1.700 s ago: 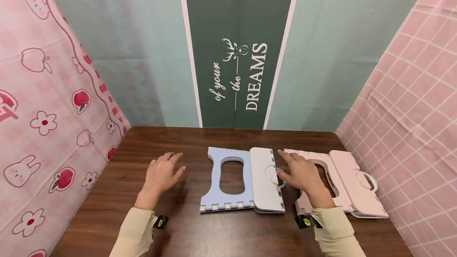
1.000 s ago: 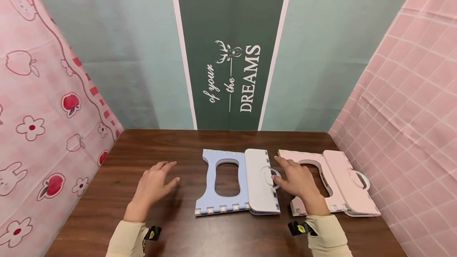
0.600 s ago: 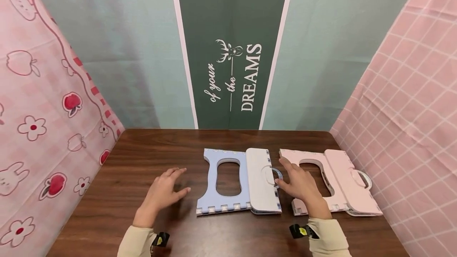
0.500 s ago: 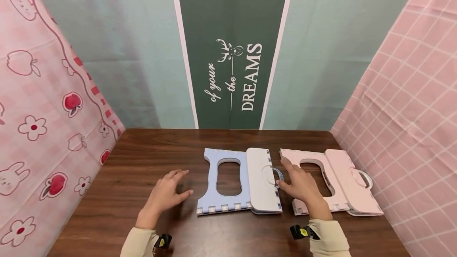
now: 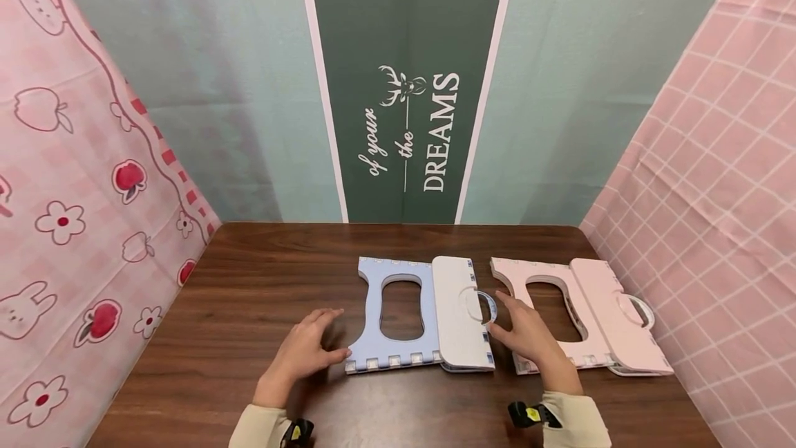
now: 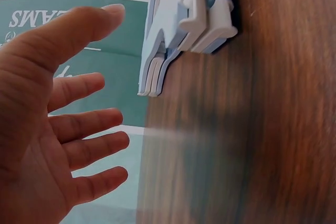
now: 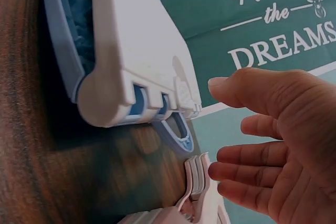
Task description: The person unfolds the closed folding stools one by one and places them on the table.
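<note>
A folding stool (image 5: 373,310), folded flat, lies on the table with blue legs and a white top panel (image 5: 457,316). Its blue ring handle (image 5: 491,306) sticks out on the right. Beside its lower left corner is my left hand (image 5: 307,348), fingers spread and thumb tip close to the blue edge. My right hand (image 5: 528,334) hovers between this stool and a pink folded stool (image 5: 597,316), its thumb near the blue handle and its fingers over the pink stool's left edge. Both wrist views show extended fingers with nothing in the palms.
The brown wooden table (image 5: 249,282) carries both stools. A green cloth (image 5: 417,19) with white lettering hangs behind it. Pink patterned cloth (image 5: 81,178) borders the left side, and pink checked cloth (image 5: 715,157) the right, near the pink stool.
My left hand has moved right and toward the table's near side, up to the blue and white stool. My right hand has come slightly lower beside the ring handle. Both stools stay in place.
</note>
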Available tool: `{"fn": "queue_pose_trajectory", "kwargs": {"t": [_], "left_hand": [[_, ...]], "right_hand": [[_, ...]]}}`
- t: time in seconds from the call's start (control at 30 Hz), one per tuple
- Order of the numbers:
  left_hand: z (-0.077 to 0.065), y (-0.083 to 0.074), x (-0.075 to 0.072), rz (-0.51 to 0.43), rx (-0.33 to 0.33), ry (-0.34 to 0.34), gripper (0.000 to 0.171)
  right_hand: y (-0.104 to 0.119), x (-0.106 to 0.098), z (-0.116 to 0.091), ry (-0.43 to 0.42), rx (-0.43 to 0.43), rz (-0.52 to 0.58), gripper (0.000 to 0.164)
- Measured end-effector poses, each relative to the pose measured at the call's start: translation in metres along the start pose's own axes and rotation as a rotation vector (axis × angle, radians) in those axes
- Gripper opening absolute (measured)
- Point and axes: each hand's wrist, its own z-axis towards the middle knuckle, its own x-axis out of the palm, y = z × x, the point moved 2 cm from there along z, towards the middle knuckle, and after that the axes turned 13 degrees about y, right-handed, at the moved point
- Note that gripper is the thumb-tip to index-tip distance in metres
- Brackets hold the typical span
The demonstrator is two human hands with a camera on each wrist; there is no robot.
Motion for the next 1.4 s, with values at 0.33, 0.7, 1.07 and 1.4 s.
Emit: {"fn": "queue_pose_trajectory", "kwargs": {"t": [0.33,0.7,1.07,1.4], "left_hand": [[0.004,-0.005,0.011,-0.032,0.014,0.001,0.071],[0.012,-0.008,0.022,-0.057,0.021,0.108,0.077],[0.018,-0.010,0.032,-0.099,0.059,0.147,0.081],[0.021,-0.011,0.037,-0.116,0.099,0.150,0.059]], "right_hand": [[0.000,0.012,-0.006,0.048,0.037,0.107,0.058],[-0.002,0.018,-0.009,0.102,0.091,0.160,0.042],[0.007,0.022,-0.008,0.196,0.101,0.247,0.048],[0.008,0.038,-0.010,0.267,0.093,0.297,0.084]]}}
